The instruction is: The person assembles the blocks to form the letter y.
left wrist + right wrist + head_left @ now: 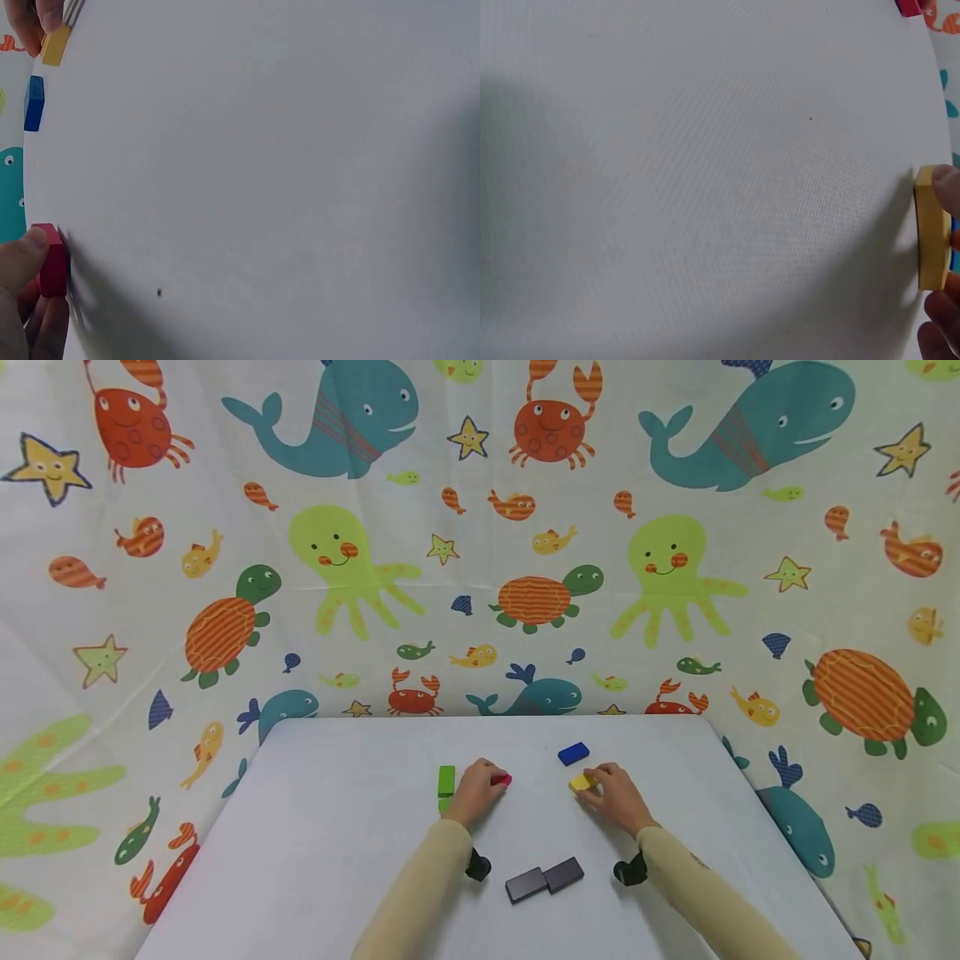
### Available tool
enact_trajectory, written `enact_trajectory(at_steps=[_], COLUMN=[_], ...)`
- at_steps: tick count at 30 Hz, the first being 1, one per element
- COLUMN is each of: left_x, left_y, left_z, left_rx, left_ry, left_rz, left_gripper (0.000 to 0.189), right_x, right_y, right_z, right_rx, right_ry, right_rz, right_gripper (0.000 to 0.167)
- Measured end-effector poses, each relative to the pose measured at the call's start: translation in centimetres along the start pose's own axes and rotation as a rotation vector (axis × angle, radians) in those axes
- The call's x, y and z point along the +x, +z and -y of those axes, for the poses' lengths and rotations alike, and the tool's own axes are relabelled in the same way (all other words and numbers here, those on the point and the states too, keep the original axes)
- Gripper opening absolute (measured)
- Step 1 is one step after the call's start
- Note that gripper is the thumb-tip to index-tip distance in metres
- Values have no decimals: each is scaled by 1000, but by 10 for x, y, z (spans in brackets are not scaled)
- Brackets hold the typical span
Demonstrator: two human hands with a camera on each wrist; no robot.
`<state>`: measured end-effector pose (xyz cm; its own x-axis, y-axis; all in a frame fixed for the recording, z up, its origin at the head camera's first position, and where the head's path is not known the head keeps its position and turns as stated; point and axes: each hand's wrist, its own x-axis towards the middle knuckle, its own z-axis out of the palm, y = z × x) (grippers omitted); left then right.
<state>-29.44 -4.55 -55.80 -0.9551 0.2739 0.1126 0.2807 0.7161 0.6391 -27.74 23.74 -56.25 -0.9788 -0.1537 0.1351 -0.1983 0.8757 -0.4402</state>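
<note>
My left hand (477, 792) pinches a red block (52, 262) between thumb and fingers, near the middle of the white table. In the head view only the end of that block shows past the fingertips. On the right, my right hand (617, 795) grips a yellow block (931, 229) by its ends. Just beyond it lies a blue block (573, 754), touched by neither hand. Two green blocks (446, 781) lie left of my left hand, the nearer one partly hidden by it.
Two dark grey blocks (527, 886) lie end to end, touching, between my forearms. The white table (322, 827) ends at a far edge before a hanging cloth (450, 635) printed with sea animals. A black wrist camera (477, 865) sticks out from the left sleeve.
</note>
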Motion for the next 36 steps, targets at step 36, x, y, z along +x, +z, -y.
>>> enact_trajectory(at_steps=[36], left_x=[6], left_y=[42], left_z=[-56], left_rx=[12], left_ry=[114], left_rz=[178], left_gripper=[23], right_x=[1], right_y=[-1], right_z=[1], right_rx=[17], right_ry=[14], right_rz=[11], right_gripper=[44])
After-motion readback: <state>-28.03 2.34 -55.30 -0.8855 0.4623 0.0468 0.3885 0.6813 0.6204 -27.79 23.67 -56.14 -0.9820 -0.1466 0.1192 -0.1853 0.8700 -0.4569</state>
